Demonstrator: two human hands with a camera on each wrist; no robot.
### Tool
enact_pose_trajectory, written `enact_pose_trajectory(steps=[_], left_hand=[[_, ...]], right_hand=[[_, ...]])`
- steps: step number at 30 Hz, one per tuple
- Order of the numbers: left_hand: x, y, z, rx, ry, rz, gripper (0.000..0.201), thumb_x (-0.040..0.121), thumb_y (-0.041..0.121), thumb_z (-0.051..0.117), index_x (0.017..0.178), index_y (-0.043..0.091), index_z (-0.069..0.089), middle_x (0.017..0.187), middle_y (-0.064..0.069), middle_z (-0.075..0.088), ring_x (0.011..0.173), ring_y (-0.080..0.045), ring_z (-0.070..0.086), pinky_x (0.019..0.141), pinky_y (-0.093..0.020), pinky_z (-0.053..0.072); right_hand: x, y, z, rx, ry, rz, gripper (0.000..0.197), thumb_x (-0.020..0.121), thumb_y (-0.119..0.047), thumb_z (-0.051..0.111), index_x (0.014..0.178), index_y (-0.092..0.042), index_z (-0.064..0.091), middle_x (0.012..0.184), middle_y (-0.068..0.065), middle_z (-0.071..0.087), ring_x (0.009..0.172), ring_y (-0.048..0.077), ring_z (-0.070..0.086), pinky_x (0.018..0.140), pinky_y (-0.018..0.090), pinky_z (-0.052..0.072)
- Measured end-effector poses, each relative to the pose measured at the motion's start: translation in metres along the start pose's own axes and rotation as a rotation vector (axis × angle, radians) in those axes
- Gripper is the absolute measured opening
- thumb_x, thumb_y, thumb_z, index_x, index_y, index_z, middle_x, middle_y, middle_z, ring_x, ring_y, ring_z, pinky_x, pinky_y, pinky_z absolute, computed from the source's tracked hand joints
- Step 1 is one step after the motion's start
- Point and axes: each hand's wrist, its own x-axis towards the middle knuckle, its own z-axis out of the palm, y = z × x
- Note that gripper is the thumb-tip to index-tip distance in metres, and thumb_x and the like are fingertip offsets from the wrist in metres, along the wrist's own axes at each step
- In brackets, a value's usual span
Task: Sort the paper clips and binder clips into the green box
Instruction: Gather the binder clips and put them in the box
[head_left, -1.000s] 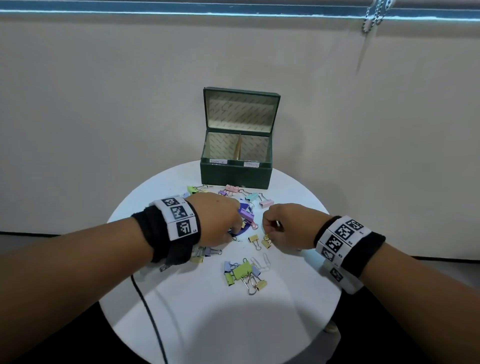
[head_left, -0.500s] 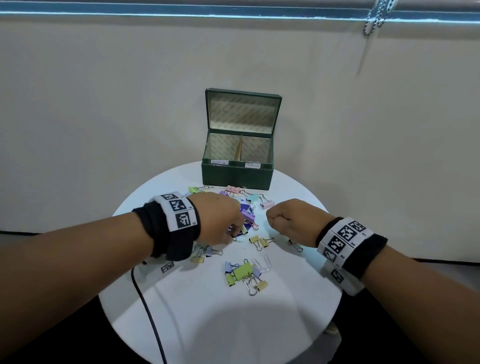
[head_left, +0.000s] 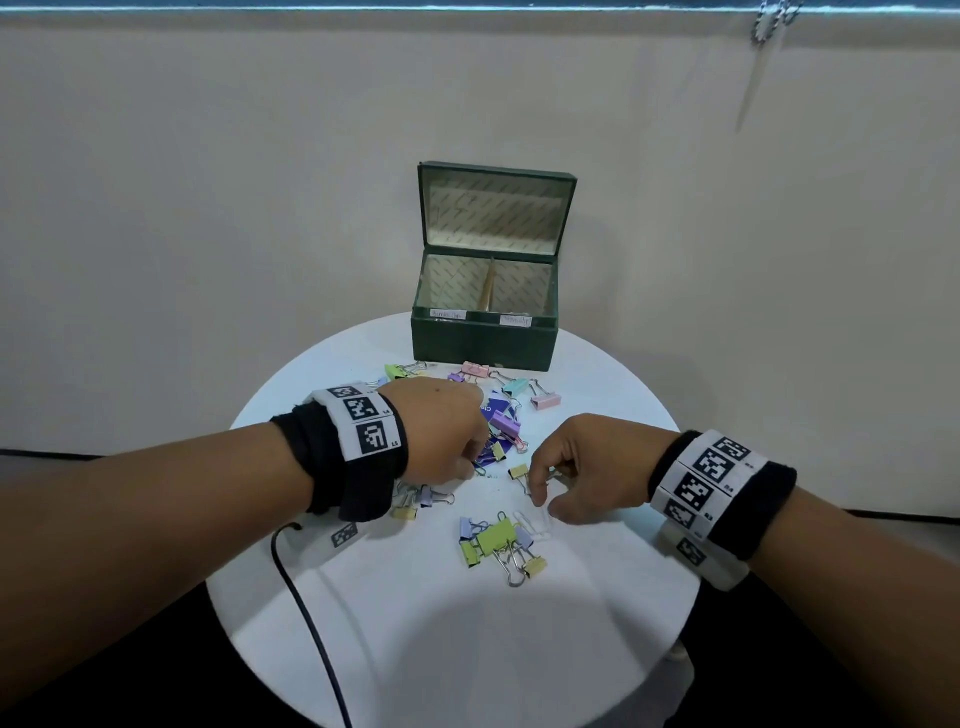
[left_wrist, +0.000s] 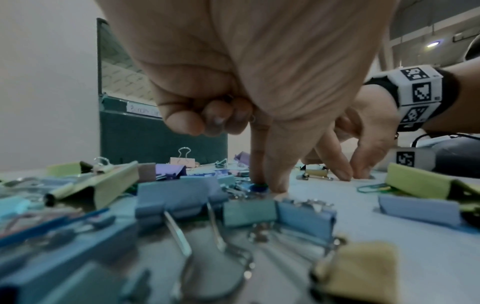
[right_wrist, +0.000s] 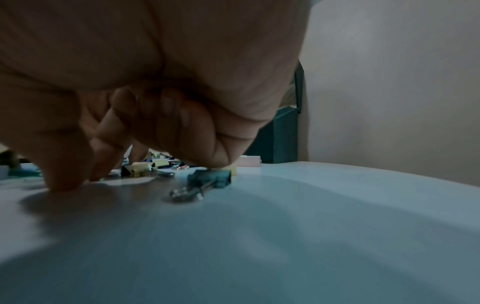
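Note:
The green box (head_left: 483, 338) stands open at the back of the round white table (head_left: 441, 649), with a divider between two labelled compartments. Coloured binder clips and paper clips lie scattered in front of it. My left hand (head_left: 475, 467) reaches down into the pile. In the left wrist view its thumb and index finger pinch a small green-blue paper clip (left_wrist: 259, 186) on the table, with the other fingers curled in. My right hand (head_left: 545, 504) has its thumb and index tips down on the table at the end of a white paper clip (head_left: 532, 522).
A lime binder clip (head_left: 496, 538) heads a small cluster near the front. A yellow binder clip (head_left: 518, 472) lies between the hands. A teal binder clip (right_wrist: 210, 178) sits under the right palm. A black cable (head_left: 311, 623) runs off the front left edge.
My right hand has come forward from the yellow clips and lowered its thumb and index finger to the white paper clip. The left hand stays in the pile, shifted slightly.

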Motion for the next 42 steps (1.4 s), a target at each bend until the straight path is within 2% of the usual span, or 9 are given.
enact_pose_trajectory(steps=[12, 18, 22, 25, 28, 31, 34, 38, 42], left_hand=[[0.007, 0.002, 0.002, 0.025, -0.061, 0.098, 0.013, 0.089, 0.034, 0.058, 0.095, 0.030, 0.069, 0.096, 0.008, 0.060, 0.085, -0.016, 0.060, 0.063, -0.025, 0.044], [0.005, 0.001, -0.002, 0.022, -0.119, 0.151, 0.008, 0.086, 0.029, 0.054, 0.084, 0.027, 0.062, 0.090, 0.009, 0.060, 0.079, -0.014, 0.059, 0.069, -0.030, 0.053], [0.027, -0.027, -0.036, -0.231, 0.118, 0.081, 0.012, 0.094, 0.031, 0.052, 0.082, 0.030, 0.054, 0.085, 0.009, 0.059, 0.075, -0.011, 0.059, 0.069, -0.027, 0.053], [0.059, -0.047, -0.068, -0.266, 0.233, 0.005, 0.009, 0.095, 0.028, 0.056, 0.086, 0.026, 0.056, 0.080, 0.010, 0.057, 0.070, -0.009, 0.052, 0.060, -0.021, 0.040], [0.087, -0.058, -0.085, -0.297, 0.307, -0.088, 0.002, 0.094, 0.025, 0.059, 0.093, 0.023, 0.060, 0.085, 0.009, 0.059, 0.078, -0.015, 0.055, 0.061, -0.024, 0.040], [0.105, -0.060, -0.088, -0.410, 0.311, -0.119, 0.029, 0.093, 0.018, 0.062, 0.121, 0.023, 0.062, 0.096, 0.006, 0.065, 0.082, -0.015, 0.059, 0.073, -0.025, 0.047], [0.107, -0.060, -0.084, -0.546, 0.275, -0.138, 0.058, 0.092, 0.003, 0.054, 0.147, 0.018, 0.044, 0.117, 0.000, 0.068, 0.087, -0.016, 0.069, 0.080, -0.032, 0.058], [0.071, -0.061, -0.076, -0.463, 0.411, -0.105, 0.048, 0.097, 0.010, 0.052, 0.140, 0.029, 0.052, 0.121, 0.010, 0.064, 0.096, -0.006, 0.060, 0.084, -0.022, 0.045], [0.006, -0.056, -0.042, -0.290, 0.396, -0.050, 0.029, 0.098, 0.029, 0.054, 0.126, 0.035, 0.059, 0.110, 0.017, 0.059, 0.092, -0.004, 0.055, 0.084, -0.024, 0.047]], right_hand=[[0.006, -0.001, 0.004, 0.014, 0.020, -0.027, 0.012, 0.076, -0.035, 0.079, 0.086, -0.032, 0.073, 0.054, -0.013, 0.046, 0.050, 0.006, 0.043, 0.056, 0.023, 0.041], [0.005, -0.001, 0.006, 0.011, -0.025, -0.021, 0.009, 0.076, -0.029, 0.072, 0.083, -0.025, 0.070, 0.059, -0.010, 0.055, 0.051, 0.006, 0.046, 0.057, 0.030, 0.048], [0.003, -0.001, 0.006, -0.016, 0.048, -0.047, 0.003, 0.075, -0.022, 0.066, 0.078, -0.022, 0.065, 0.060, -0.018, 0.055, 0.055, 0.003, 0.048, 0.055, 0.019, 0.044], [0.004, 0.002, 0.006, -0.018, 0.114, -0.061, 0.004, 0.075, -0.025, 0.062, 0.079, -0.025, 0.060, 0.071, -0.012, 0.058, 0.063, 0.006, 0.050, 0.062, 0.026, 0.051], [0.006, 0.005, 0.005, -0.037, 0.155, -0.072, 0.005, 0.076, -0.029, 0.060, 0.077, -0.029, 0.055, 0.075, -0.010, 0.060, 0.069, 0.009, 0.055, 0.065, 0.030, 0.053], [0.007, 0.009, 0.005, -0.077, 0.255, -0.099, 0.008, 0.079, -0.031, 0.059, 0.078, -0.028, 0.052, 0.071, -0.010, 0.056, 0.065, 0.008, 0.051, 0.062, 0.027, 0.047], [0.010, 0.011, 0.004, -0.080, 0.348, -0.118, 0.008, 0.084, -0.031, 0.056, 0.079, -0.029, 0.050, 0.076, -0.010, 0.056, 0.067, 0.009, 0.050, 0.063, 0.026, 0.046], [0.011, 0.013, 0.004, -0.069, 0.379, -0.088, 0.008, 0.087, -0.030, 0.054, 0.081, -0.028, 0.049, 0.076, -0.014, 0.052, 0.070, 0.009, 0.051, 0.067, 0.028, 0.048], [0.013, 0.009, -0.005, -0.078, 0.394, -0.060, 0.012, 0.092, -0.029, 0.052, 0.080, -0.027, 0.049, 0.080, -0.012, 0.055, 0.073, 0.009, 0.054, 0.070, 0.029, 0.050]])
